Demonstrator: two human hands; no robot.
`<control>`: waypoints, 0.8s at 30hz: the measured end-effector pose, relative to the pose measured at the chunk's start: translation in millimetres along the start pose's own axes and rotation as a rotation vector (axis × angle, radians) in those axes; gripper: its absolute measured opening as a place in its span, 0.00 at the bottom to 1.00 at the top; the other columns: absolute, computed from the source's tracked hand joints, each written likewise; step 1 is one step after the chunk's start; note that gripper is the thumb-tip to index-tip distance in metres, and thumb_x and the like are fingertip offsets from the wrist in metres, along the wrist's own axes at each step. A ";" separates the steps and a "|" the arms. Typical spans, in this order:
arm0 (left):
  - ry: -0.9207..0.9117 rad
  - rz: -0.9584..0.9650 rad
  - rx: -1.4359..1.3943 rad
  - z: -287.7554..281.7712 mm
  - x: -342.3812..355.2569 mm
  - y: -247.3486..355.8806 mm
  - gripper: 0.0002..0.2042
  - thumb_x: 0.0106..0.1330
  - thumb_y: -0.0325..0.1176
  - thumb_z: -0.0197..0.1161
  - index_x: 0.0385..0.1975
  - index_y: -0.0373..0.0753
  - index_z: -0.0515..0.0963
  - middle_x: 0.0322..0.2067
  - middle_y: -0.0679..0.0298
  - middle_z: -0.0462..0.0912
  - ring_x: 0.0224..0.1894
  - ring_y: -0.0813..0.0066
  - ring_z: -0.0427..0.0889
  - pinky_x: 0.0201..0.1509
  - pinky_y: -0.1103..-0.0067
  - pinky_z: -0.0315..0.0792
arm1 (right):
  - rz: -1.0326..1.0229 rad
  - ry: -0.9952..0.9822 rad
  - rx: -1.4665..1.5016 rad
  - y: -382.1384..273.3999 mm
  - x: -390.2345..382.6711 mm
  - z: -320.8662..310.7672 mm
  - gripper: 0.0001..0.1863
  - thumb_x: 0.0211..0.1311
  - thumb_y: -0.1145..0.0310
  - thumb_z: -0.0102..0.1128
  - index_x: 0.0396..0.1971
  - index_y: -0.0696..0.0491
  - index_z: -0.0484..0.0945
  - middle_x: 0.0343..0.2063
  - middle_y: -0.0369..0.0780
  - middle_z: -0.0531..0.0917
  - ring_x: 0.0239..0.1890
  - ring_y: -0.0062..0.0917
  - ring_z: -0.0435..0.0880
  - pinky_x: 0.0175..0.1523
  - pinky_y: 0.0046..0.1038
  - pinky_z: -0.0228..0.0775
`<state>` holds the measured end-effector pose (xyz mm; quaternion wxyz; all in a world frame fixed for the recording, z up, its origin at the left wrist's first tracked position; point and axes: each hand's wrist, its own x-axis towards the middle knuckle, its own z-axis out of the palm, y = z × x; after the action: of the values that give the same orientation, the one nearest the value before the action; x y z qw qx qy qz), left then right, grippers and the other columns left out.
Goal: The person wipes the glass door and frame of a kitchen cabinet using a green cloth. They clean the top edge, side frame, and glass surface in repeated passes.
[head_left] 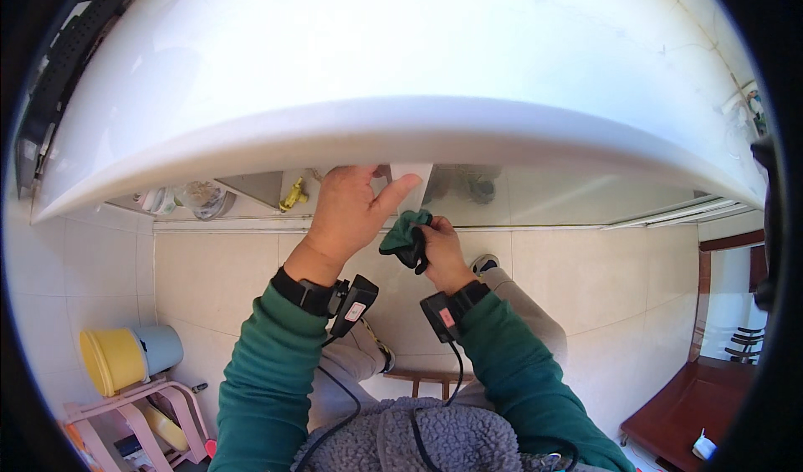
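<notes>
Under the lip of the white countertop (435, 45), my left hand (347, 213) grips an upright white panel (408, 183), thumb across its face and other fingers curled and partly hidden at the edge. Just below and right of it, my right hand (442, 250) pinches a crumpled green cloth with dark trim (400, 242). Behind the hands are the cabinet's glass pane (552, 198) and, further left, a yellow fitting (293, 194) and some containers (203, 198).
A yellow bucket (111, 363) and grey-blue bucket (163, 346) sit above a pink rack (180, 397) at lower left. A dark red bench (677, 405) is at lower right. A black slotted object (58, 79) lines the counter's left end. My legs and feet are below.
</notes>
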<state>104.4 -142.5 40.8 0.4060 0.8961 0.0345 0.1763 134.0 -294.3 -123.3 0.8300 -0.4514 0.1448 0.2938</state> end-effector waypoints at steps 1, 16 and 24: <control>0.005 -0.010 -0.011 0.5 -0.3 -0.3 0.17 0.63 0.39 0.66 0.43 0.33 0.76 0.37 0.55 0.84 0.39 0.67 0.84 0.45 0.75 0.75 | 0.046 0.053 -0.053 1.4 3.4 -0.3 0.09 0.61 0.80 0.54 0.40 0.60 0.67 0.32 0.43 0.79 0.32 0.29 0.82 0.37 0.30 0.79; 0.085 -0.021 -0.101 5.9 -0.4 1.6 0.20 0.59 0.44 0.66 0.43 0.35 0.75 0.30 0.55 0.81 0.32 0.61 0.80 0.39 0.72 0.75 | 0.165 0.112 -0.030 24.3 25.3 -9.6 0.10 0.61 0.81 0.53 0.42 0.61 0.66 0.34 0.44 0.78 0.33 0.32 0.82 0.37 0.33 0.79; 0.080 -0.042 -0.144 6.4 1.9 -0.1 0.20 0.59 0.43 0.66 0.45 0.35 0.75 0.32 0.55 0.82 0.34 0.61 0.81 0.41 0.72 0.75 | 0.216 -0.146 0.261 -9.6 -4.7 15.1 0.07 0.67 0.73 0.50 0.42 0.59 0.72 0.35 0.42 0.81 0.35 0.30 0.84 0.40 0.32 0.80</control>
<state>108.4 -146.6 37.4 0.4711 0.8559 0.0566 0.2056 135.9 -287.5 -106.3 0.8534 -0.2991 0.1686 0.3921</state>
